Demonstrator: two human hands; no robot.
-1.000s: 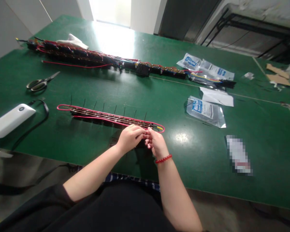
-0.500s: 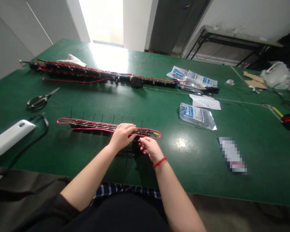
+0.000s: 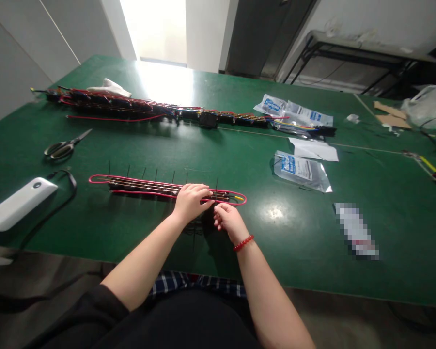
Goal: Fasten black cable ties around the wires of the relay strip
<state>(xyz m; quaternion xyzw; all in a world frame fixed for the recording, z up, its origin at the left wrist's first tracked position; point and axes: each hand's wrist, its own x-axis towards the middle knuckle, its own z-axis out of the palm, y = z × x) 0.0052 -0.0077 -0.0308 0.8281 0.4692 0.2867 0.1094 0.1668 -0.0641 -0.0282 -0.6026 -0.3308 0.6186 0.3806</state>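
A long strip of dark electronic modules (image 3: 167, 184) lies flat on the bench (image 3: 305, 252), near its front edge, ringed by a loop of red wire (image 3: 131, 178) that ends in a short yellow lead (image 3: 240, 198) at the right. Thin black pins (image 3: 173, 176) stand up along its far side, slightly tilted.

The left hand (image 3: 191, 202) lies over the strip's right half, its fingers curled across the wires. The right hand (image 3: 230, 220) sits just below it at the strip's near edge, its fingertips (image 3: 218, 208) almost meeting the left hand. (Whether either grip is clamped on a wire or merely resting there, I cannot tell from this view.) A red bead bracelet (image 3: 243, 243) circles the right wrist. Below the arms, a plaid shirt hem (image 3: 189, 283) shows past a dark sleeve (image 3: 111, 303).

Farther along the bench, a longer harness of similar modules (image 3: 207, 119) runs across the far side, with a white cloth (image 3: 109, 87) beside its left end. Scissors (image 3: 60, 151) lie to the left, near a white handheld device (image 3: 20, 203) with a black cable (image 3: 63, 177). To the right are two printed plastic bags (image 3: 301, 170) (image 3: 294, 112) and a sheet of white paper (image 3: 314, 149), plus a pixelated white object (image 3: 356, 231).
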